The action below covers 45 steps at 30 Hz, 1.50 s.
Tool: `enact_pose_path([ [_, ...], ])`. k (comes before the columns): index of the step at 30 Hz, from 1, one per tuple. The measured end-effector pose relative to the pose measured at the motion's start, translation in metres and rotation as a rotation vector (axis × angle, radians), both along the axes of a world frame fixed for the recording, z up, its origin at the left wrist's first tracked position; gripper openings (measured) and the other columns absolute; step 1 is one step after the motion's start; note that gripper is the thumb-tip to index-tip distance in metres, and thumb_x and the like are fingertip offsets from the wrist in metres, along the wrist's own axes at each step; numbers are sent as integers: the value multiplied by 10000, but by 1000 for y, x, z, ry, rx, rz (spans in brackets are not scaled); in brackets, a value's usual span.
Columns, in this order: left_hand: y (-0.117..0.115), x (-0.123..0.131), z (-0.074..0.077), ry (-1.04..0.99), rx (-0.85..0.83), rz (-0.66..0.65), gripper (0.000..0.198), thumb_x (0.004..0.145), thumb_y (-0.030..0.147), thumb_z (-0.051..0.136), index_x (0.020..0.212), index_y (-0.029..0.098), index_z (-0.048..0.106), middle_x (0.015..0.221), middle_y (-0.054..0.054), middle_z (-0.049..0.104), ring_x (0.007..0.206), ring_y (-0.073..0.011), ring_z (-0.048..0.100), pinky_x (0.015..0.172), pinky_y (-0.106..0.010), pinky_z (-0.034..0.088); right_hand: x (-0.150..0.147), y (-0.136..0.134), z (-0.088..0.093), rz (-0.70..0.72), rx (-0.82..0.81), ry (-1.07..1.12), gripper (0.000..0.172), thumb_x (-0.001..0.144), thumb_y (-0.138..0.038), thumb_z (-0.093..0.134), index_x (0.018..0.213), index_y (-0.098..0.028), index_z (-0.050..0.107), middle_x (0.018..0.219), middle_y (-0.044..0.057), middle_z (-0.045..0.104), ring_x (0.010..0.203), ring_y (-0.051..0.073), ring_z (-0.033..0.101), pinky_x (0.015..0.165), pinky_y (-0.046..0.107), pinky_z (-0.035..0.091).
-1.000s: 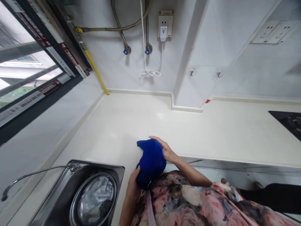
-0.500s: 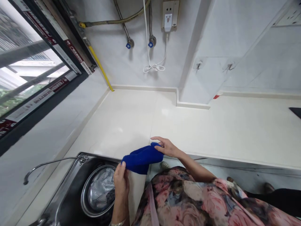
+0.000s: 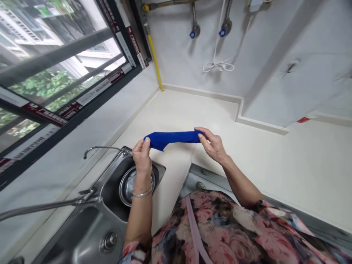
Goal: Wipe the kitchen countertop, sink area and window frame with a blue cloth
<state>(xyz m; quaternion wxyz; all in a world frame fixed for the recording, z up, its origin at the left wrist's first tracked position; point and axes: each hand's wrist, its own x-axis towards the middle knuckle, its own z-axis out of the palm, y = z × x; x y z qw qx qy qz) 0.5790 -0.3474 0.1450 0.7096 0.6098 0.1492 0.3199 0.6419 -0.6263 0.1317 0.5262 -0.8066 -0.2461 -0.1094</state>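
A folded blue cloth (image 3: 173, 138) is stretched sideways between my two hands, above the pale countertop (image 3: 178, 110). At its left end my left hand (image 3: 142, 156) pinches the cloth between thumb and fingers. My right hand (image 3: 213, 145) grips the opposite end, thumb in front and fingers behind. A small corner of the cloth hangs down near the left side. Below my left hand, partly hidden by my forearm, a round metal pot (image 3: 128, 187) sits in the sink basin.
The double steel sink (image 3: 110, 194) lies at lower left, with a thin faucet (image 3: 101, 148) and a larger spout (image 3: 41, 212). A window frame (image 3: 96, 86) runs along the left wall. Valves (image 3: 193, 33), a yellow pipe (image 3: 155, 62) and a looped white cable (image 3: 218, 66) are on the back wall.
Both hands have moved up over the counter and further apart, drawing the cloth into a long straight strip. My right fingers have closed on its end. The view has shifted left.
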Motion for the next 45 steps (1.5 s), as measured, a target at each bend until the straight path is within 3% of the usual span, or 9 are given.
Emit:
enact_pose_path([
  [7,2,-94,-109,573,141,-176,618,661,780,806,626,198,600,627,37,494,655,-135,426,613,-263,353,-30,-7,-119,180,-497,220,389,1064,-357,470,1319,-201,718,972,86,805,857,233,750,848,342,567],
  [11,-4,-130,-139,690,118,-231,718,572,881,772,548,191,574,546,44,441,569,-118,373,552,-272,297,-44,-13,-165,248,-668,331,339,1032,-291,503,1243,-217,757,1025,87,821,907,228,766,854,318,556],
  [17,19,-79,-137,625,112,-103,583,730,741,760,824,168,705,799,-55,676,785,-190,612,743,-297,492,8,0,-158,90,-476,339,452,1053,-357,406,1312,-175,729,934,89,793,817,240,738,832,359,577],
  [19,27,-53,-136,572,127,5,610,822,678,700,1146,162,693,1171,-154,719,1074,-246,667,940,-341,523,31,14,-151,-103,-427,277,503,1049,-332,376,1409,-129,663,1157,165,770,1009,286,732,927,422,579],
  [22,25,-33,-140,520,166,131,766,898,601,636,1492,148,471,1581,-259,484,1395,-306,557,1153,-425,448,47,45,-146,-297,-469,145,586,1040,-302,388,1558,-59,512,1564,263,532,1430,372,522,1155,535,463],
  [27,-14,-65,-176,593,597,3,888,914,573,595,1595,48,371,1707,-316,301,1629,-395,254,1330,-566,189,16,121,-164,129,-631,-38,595,1051,-352,494,1632,-226,468,1711,131,402,1594,438,271,1272,751,131],
  [31,-33,-89,-210,780,836,-42,784,967,500,476,1616,68,399,1749,-287,226,1658,-399,147,1333,-637,150,-7,151,-193,288,-670,-101,572,1050,-383,513,1611,-273,505,1738,111,345,1604,477,232,1220,851,69],
  [39,-23,-95,-241,863,884,-13,816,993,517,399,1674,75,321,1759,-254,186,1653,-345,113,1358,-557,187,42,101,-233,187,-709,-213,605,1003,-393,474,1607,-421,486,1713,17,378,1603,427,297,1266,767,183],
  [45,4,-63,-262,828,972,90,671,1032,356,382,1661,121,369,1754,-191,253,1645,-307,179,1347,-541,252,99,-4,-289,-106,-540,-155,642,973,-565,370,1612,-520,401,1712,-79,374,1590,421,323,1257,787,121],
])
